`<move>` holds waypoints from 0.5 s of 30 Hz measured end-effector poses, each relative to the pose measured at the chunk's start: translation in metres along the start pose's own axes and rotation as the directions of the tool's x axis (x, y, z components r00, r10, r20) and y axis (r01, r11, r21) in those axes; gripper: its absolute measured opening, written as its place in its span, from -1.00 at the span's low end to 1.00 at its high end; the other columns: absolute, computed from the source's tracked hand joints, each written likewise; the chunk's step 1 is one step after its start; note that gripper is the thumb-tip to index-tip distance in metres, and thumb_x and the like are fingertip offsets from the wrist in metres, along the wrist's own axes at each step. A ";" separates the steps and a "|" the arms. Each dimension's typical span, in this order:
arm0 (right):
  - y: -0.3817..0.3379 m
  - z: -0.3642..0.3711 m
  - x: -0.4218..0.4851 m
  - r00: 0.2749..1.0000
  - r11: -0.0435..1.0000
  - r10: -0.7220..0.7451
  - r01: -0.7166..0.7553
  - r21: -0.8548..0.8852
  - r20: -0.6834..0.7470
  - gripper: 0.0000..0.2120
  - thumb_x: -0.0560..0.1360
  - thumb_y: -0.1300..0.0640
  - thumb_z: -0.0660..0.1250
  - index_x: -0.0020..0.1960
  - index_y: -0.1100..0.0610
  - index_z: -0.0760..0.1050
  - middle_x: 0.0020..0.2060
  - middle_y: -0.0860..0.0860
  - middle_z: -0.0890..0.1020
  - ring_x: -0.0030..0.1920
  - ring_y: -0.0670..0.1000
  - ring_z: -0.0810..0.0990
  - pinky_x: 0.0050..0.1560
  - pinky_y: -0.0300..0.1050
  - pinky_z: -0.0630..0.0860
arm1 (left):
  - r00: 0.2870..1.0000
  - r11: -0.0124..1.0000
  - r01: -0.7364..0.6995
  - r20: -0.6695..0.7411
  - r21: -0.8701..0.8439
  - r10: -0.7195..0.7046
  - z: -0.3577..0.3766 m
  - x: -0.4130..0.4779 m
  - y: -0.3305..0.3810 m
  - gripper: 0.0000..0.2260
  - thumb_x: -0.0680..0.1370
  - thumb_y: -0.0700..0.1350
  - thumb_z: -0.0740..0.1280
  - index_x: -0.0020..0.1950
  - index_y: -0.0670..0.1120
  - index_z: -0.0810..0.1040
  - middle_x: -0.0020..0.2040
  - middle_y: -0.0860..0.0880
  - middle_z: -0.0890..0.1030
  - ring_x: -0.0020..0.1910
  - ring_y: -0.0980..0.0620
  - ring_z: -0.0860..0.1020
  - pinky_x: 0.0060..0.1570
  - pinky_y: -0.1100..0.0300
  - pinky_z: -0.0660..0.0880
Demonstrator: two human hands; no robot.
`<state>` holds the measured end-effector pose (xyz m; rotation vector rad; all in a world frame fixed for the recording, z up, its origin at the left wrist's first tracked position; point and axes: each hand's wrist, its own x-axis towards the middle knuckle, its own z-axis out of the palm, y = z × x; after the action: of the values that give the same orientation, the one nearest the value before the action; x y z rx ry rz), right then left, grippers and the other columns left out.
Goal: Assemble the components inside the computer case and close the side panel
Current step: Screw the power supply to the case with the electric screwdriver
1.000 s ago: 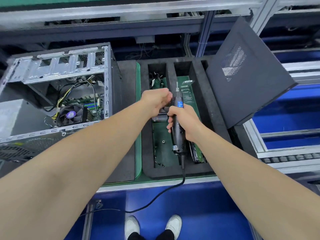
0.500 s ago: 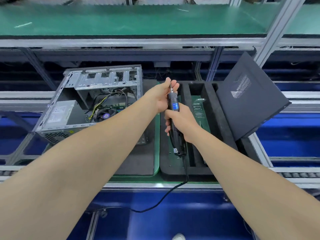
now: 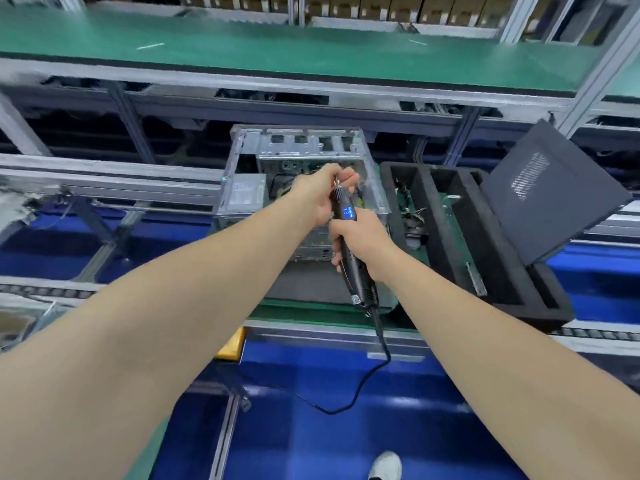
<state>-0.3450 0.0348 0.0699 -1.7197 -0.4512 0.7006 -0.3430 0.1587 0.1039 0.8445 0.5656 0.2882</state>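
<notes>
An open silver computer case (image 3: 298, 147) lies on its side on the workbench, its inside partly hidden behind my hands. My right hand (image 3: 360, 237) grips a black electric screwdriver (image 3: 349, 244) with a blue label, held in front of the case. My left hand (image 3: 325, 192) is curled around the screwdriver's tip, fingers pinching at the bit. The dark side panel (image 3: 550, 192) leans tilted at the right, against a black foam tray (image 3: 453, 230).
The foam tray holds green boards and small parts in its slots. A green-topped shelf (image 3: 277, 50) runs above the bench. The screwdriver's black cable (image 3: 374, 375) hangs down over the blue floor. A white shoe (image 3: 386, 465) shows at the bottom.
The view has swung left, so the case now sits behind my hands instead of at the left. Both hands carried the screwdriver from over the foam tray toward the case.
</notes>
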 end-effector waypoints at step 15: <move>0.013 0.136 -0.035 0.989 0.991 0.127 -0.124 -0.044 0.070 -0.87 0.38 0.34 0.34 -0.10 0.20 0.45 -0.43 0.16 0.54 -0.48 0.17 0.55 -0.40 0.01 0.58 | 0.986 0.978 -0.082 -0.159 -0.193 0.051 -0.139 -0.055 0.018 -0.92 0.62 -0.33 0.27 0.07 -0.29 0.54 -0.03 -0.19 0.66 -0.15 0.00 0.67 -0.09 0.17 0.59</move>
<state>-0.4621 0.1085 0.0445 -1.7761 -0.4119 0.8518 -0.4688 0.2317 0.0636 0.6519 0.6405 0.4664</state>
